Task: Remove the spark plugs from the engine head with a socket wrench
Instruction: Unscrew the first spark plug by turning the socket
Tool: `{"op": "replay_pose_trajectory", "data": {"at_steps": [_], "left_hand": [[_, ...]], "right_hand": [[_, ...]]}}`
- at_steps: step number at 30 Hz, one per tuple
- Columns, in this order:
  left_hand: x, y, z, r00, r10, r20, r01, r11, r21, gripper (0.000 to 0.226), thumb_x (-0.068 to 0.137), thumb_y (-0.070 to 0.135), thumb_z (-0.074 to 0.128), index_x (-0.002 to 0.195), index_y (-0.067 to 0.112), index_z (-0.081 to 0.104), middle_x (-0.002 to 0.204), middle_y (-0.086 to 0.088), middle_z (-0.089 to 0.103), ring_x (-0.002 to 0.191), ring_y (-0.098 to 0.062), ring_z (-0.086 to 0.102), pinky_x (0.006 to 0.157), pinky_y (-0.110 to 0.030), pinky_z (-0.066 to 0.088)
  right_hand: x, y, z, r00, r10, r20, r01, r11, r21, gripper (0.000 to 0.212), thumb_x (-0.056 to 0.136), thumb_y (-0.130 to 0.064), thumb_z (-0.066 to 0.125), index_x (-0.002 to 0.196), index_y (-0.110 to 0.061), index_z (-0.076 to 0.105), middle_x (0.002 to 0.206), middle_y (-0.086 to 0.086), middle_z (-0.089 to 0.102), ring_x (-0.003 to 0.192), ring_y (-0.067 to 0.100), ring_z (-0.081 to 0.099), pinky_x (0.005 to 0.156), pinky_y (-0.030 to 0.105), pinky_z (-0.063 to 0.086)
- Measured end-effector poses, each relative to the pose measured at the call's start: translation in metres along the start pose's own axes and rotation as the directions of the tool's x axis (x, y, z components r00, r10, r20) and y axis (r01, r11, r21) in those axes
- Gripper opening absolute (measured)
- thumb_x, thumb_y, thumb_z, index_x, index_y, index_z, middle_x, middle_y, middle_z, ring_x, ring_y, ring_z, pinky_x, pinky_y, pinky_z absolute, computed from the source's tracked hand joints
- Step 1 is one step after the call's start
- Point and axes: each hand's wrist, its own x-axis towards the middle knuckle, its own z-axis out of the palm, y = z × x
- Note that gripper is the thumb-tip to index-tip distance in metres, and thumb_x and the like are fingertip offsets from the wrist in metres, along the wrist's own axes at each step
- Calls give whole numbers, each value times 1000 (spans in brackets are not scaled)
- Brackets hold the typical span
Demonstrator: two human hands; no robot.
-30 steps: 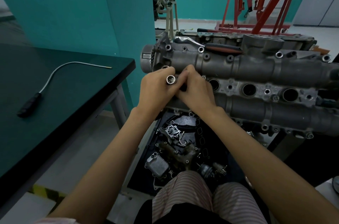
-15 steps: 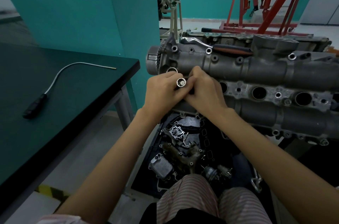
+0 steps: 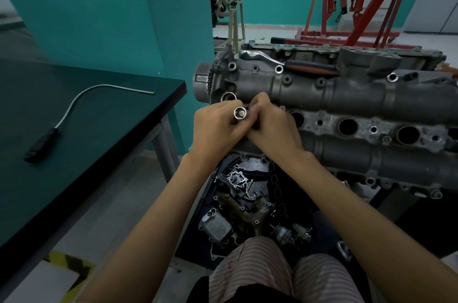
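A grey engine head (image 3: 347, 94) lies across the right half of the view, with a row of round plug wells (image 3: 348, 126) along its middle. My left hand (image 3: 215, 129) grips a chrome socket (image 3: 240, 113), open end toward me, just in front of the head's left end. My right hand (image 3: 272, 126) is pressed against the left one, its fingers curled at the socket's far side; what they hold is hidden. A ratchet wrench (image 3: 285, 63) with a dark handle rests on top of the head.
A dark green table (image 3: 99, 129) stands at the left, bearing a flexible pick-up tool (image 3: 62, 119) with a black handle. Loose engine parts (image 3: 243, 203) lie on a black tray below the head. A red engine hoist (image 3: 359, 5) stands behind.
Both hands stay together on the socket in front of the head's left end. The camera has shifted slightly; nothing was let go.
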Motion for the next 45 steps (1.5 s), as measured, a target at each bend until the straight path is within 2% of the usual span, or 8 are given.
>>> {"op": "replay_pose_trajectory", "data": {"at_steps": [6,11,16,25,31,37,42,45], "left_hand": [[-3,1,-3,999,-22,28,23,999,-33,27,83,30,50,66,17,33,54,5,36,46,-16,34,43,-30,31],[1,3,0,999,-37,-11,37,999,19,40,86,34,54,60,17,28,49,3,30,43,-16,30,41,-32,29],[-4,-1,-4,999,10,44,-9,1000,-28,31,85,31,50,63,12,38,54,3,39,46,-17,37,44,-30,30],[-5,-2,-3,999,15,32,-14,999,-45,32,84,30,53,63,11,39,53,3,38,46,-17,38,43,-30,31],[-3,-2,0,1000,5,14,-5,1000,2,40,88,31,51,56,10,40,47,-2,40,43,-18,38,41,-34,33],[-6,-3,-6,998,17,64,-12,997,-75,24,82,26,52,66,10,41,57,4,40,50,-15,37,45,-31,33],[-3,-2,1,1000,-3,-7,3,1000,11,42,87,29,53,53,8,39,46,-4,39,42,-19,36,41,-33,32],[-6,-4,-1,999,39,16,-39,999,-38,37,86,29,53,60,5,44,53,-2,41,48,-18,39,45,-31,32]], "right_hand": [[1,1,0,997,-40,68,33,994,105,23,84,-23,56,101,-12,44,80,4,63,70,24,59,53,28,36],[1,1,0,999,10,53,-14,997,75,31,76,-32,66,93,-16,45,72,-6,56,59,11,48,51,21,25],[2,1,0,997,-48,68,44,997,59,21,84,-21,55,99,-10,45,79,7,63,70,26,58,53,30,38],[1,0,0,997,-47,58,46,999,16,22,83,-22,57,99,-9,49,82,6,66,73,27,60,54,29,37],[3,-1,-1,999,-37,23,36,997,63,47,79,-23,64,121,-9,48,110,9,62,95,28,60,75,32,46],[3,0,1,996,-76,41,76,997,10,36,84,-20,54,118,-11,46,88,8,68,78,31,62,60,31,44],[3,-1,1,999,-23,31,22,999,24,47,81,-28,60,122,-11,45,111,9,59,94,29,59,70,30,45],[3,1,2,999,-20,37,21,999,-42,32,81,-26,60,106,-11,48,91,5,66,82,29,62,60,26,34]]}}
